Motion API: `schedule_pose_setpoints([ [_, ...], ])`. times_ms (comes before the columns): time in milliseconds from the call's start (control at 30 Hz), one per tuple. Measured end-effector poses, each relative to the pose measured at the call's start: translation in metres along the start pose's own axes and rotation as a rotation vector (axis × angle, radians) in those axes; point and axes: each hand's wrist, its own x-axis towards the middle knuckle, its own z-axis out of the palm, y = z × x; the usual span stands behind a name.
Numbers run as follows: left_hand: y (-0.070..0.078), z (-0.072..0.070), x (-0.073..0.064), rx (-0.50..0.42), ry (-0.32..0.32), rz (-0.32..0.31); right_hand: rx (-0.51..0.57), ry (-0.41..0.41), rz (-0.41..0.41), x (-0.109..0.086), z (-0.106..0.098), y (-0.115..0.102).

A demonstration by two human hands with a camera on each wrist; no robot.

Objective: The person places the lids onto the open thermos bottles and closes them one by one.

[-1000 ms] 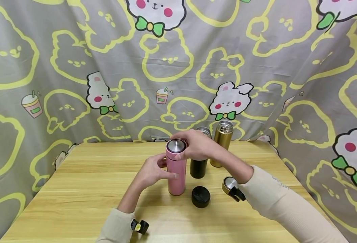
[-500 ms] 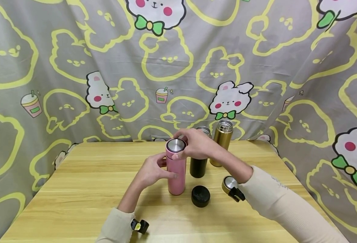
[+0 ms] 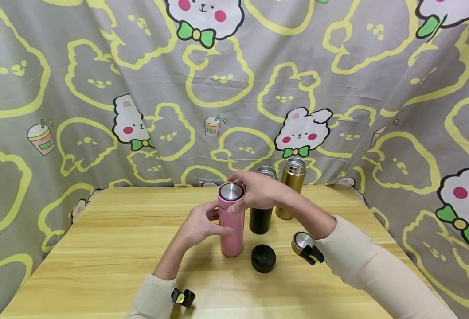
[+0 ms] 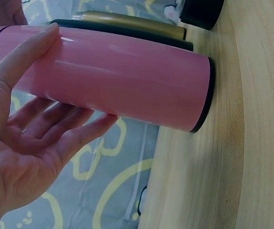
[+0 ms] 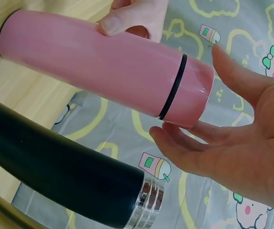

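Observation:
A pink thermos bottle (image 3: 232, 235) stands upright on the wooden table, its pink lid (image 3: 232, 193) with a steel disc on top. My left hand (image 3: 198, 226) grips the bottle's body, thumb (image 4: 29, 52) on one side and fingers beneath it in the left wrist view. My right hand (image 3: 258, 190) reaches round the lid, thumb and fingertips on opposite sides of it. In the right wrist view a black ring (image 5: 174, 87) marks the seam between lid and body. Behind the right hand stands a lidless black thermos bottle (image 3: 260, 221), its steel neck (image 5: 148, 202) exposed.
A lidless gold thermos bottle (image 3: 293, 184) is behind the black one. Nearer the front lie a black lid (image 3: 263, 258) and a gold lid (image 3: 301, 239) with a steel top. A patterned grey curtain (image 3: 234, 102) hangs along the table's back edge.
My right thumb and fingers have shifted slightly round the lid, and the right sleeve has moved a little. The left hand and the bottle stay in place.

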Motion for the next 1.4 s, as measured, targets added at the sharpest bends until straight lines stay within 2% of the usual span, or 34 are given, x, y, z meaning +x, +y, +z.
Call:
schedule_pose_setpoints([
  [100, 0.0, 0.0, 0.0, -0.004, -0.003, 0.006, 0.008, -0.014, -0.014, 0.0, -0.002, -0.001],
  [300, 0.0, 0.001, 0.0, -0.019, -0.002, 0.006, 0.002, -0.008, -0.096, 0.0, -0.001, -0.001],
  [800, 0.0, 0.002, -0.001, -0.011, 0.023, 0.008, -0.033, 0.076, -0.122, 0.002, 0.004, 0.003],
  [1133, 0.001, 0.001, 0.0, -0.008, 0.028, 0.016, -0.023, 0.185, -0.039, 0.003, 0.01, 0.004],
  [1400, 0.001, 0.001, 0.0, 0.001, 0.024, 0.026, -0.031, 0.199, 0.0, 0.002, 0.011, 0.004],
])
